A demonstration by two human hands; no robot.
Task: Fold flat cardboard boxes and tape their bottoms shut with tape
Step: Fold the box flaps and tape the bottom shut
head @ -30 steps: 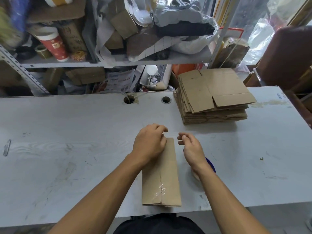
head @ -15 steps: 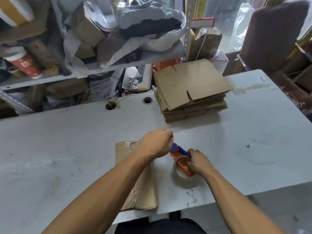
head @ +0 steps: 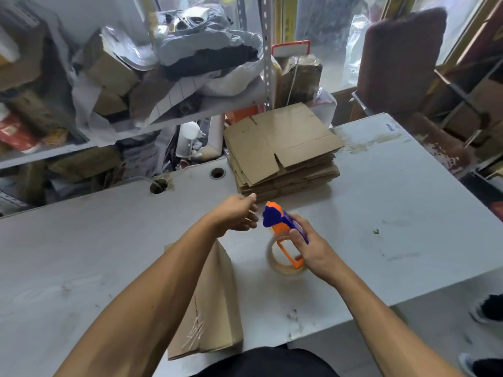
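A folded brown cardboard box [head: 215,300] lies on the white table [head: 394,235] near its front edge, with clear tape on its seam, partly under my left forearm. My right hand [head: 313,248] grips an orange and blue tape dispenser [head: 283,235] with a roll of clear tape, held just above the table to the right of the box. My left hand [head: 236,216] is raised beyond the box with fingers relaxed, empty, reaching toward the dispenser's blue head. A stack of flat cardboard boxes [head: 283,151] sits at the table's back edge.
Two round cable holes [head: 217,173] pierce the table at the back. Behind stands a cluttered metal shelf [head: 152,104] with boxes and bags. A brown chair [head: 402,61] is at the back right. Shoes [head: 487,308] show on the floor at right.
The view swung left and up. My right hand lifted the tape dispenser off the table. My left hand left the dispenser and rose forward, open.
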